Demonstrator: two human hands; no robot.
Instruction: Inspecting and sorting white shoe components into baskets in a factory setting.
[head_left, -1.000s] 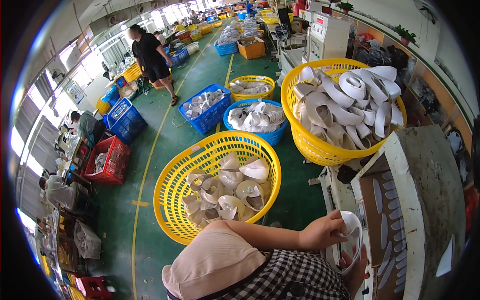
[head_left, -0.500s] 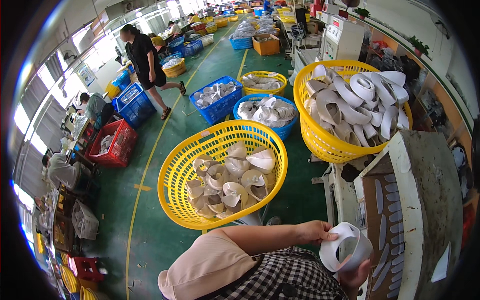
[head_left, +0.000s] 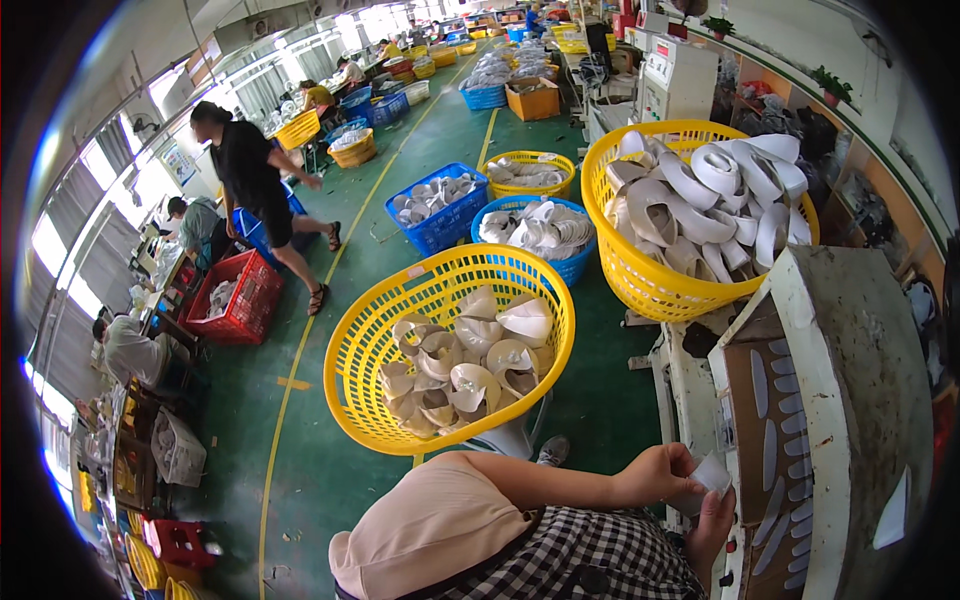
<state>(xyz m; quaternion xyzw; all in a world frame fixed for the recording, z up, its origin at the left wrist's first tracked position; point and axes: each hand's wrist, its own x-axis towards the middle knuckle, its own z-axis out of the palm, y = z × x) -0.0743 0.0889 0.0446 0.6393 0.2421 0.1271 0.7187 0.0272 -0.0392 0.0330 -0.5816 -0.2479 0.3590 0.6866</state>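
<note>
Both hands are together at the lower right, beside the worn white machine. Between them is a white curved band (head_left: 711, 473) of smooth sheet material, mostly hidden by my fingers. My left hand (head_left: 662, 475) pinches its upper left side. Closed round its lower right side is my right hand (head_left: 711, 524). Similar white and beige curved bands (head_left: 480, 345) lie piled in the yellow oval basket (head_left: 360, 420) ahead of my left arm. Another heap of white bands (head_left: 715, 200) fills the large yellow basket (head_left: 640, 285) beyond the machine.
A worn metal machine housing (head_left: 860, 370) stands close on the right, its brown panel (head_left: 745, 390) bearing several white strips. Blue baskets (head_left: 565, 265) and a smaller yellow one (head_left: 530, 190) stand farther ahead. A person in black (head_left: 250, 170) walks in the left aisle near a red crate (head_left: 250, 310).
The band, earlier held up as a wide loop, now shows only a small part between my hands, which have drawn closer together. The walking person has come nearer and to the left.
</note>
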